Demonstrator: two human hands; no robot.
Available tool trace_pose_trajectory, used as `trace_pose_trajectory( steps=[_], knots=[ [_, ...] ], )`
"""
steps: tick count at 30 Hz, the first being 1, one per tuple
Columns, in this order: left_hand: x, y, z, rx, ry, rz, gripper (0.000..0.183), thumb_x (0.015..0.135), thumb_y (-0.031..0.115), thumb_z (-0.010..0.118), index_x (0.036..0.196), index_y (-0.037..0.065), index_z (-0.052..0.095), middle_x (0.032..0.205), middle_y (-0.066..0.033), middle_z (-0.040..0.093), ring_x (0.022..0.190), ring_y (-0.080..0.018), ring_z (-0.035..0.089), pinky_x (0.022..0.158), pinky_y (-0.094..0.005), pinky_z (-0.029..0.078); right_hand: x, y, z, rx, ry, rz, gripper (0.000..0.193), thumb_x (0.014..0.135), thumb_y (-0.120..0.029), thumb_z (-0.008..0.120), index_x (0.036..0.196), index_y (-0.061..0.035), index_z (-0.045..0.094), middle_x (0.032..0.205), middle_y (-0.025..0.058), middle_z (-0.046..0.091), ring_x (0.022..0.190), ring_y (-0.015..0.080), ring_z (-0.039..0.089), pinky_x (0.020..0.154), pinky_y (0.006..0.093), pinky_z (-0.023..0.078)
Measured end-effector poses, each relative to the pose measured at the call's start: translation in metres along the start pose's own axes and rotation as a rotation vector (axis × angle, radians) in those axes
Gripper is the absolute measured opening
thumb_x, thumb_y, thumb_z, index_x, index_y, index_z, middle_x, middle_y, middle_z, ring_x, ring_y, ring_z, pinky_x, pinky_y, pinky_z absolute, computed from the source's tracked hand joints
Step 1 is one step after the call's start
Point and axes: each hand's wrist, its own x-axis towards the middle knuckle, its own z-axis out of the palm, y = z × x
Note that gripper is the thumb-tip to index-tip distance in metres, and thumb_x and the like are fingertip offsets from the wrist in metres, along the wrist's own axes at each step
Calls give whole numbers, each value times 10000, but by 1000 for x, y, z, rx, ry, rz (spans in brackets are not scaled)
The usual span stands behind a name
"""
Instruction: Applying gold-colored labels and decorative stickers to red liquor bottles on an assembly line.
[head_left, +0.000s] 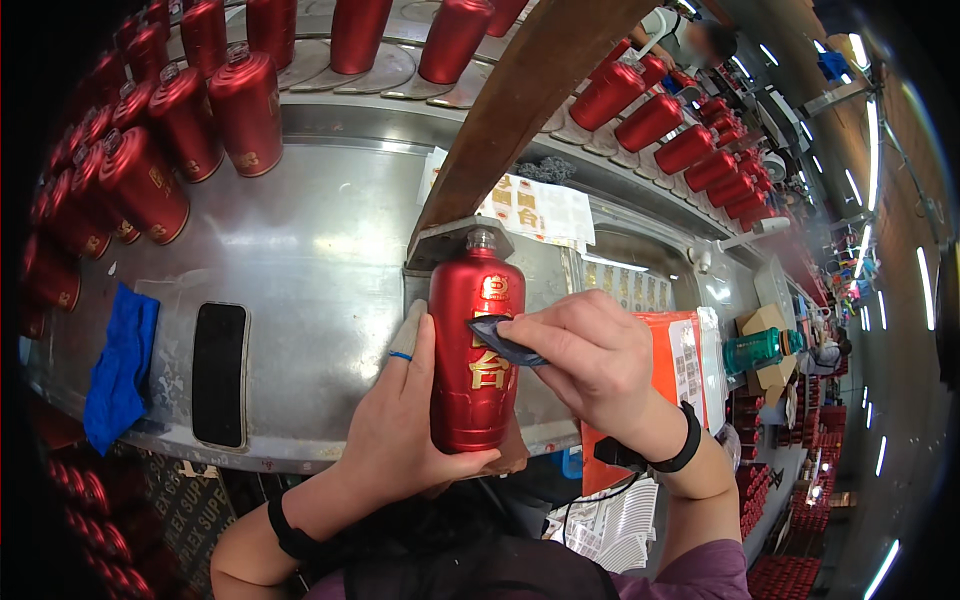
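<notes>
Upright glossy red bottle (474, 355), gold characters, uncapped.

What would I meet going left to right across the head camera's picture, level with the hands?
Crumpled blue cloth → black rectangular pad → left hand → glossy red bottle with gold characters → right hand holding a small dark cloth → teal plastic bottle.

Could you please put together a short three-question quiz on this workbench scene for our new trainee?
1. True or false: the left hand grips the red bottle from the side.
2. What does the right hand press against the bottle's front?
A. a dark cloth
B. a brush
C. a sticker roll
3. Fill in: a crumpled ____ cloth lies on the metal table, left of the bottle.

Key:
1. True
2. A, the dark cloth
3. blue
</notes>
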Motion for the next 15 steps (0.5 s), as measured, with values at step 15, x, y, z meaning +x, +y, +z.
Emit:
trace_pose_trajectory(
  steps=[15],
  knots=[
    [0,1,-2,56,-32,-22,1445,605,495,946,1596,-112,88,1483,-364,410,1200,-468,586,932,-463,556,17,18,-5,319,-173,351,219,833,-132,835,1030,-60,771,851,85,689,747,198,652,678,305,495]
  ],
)
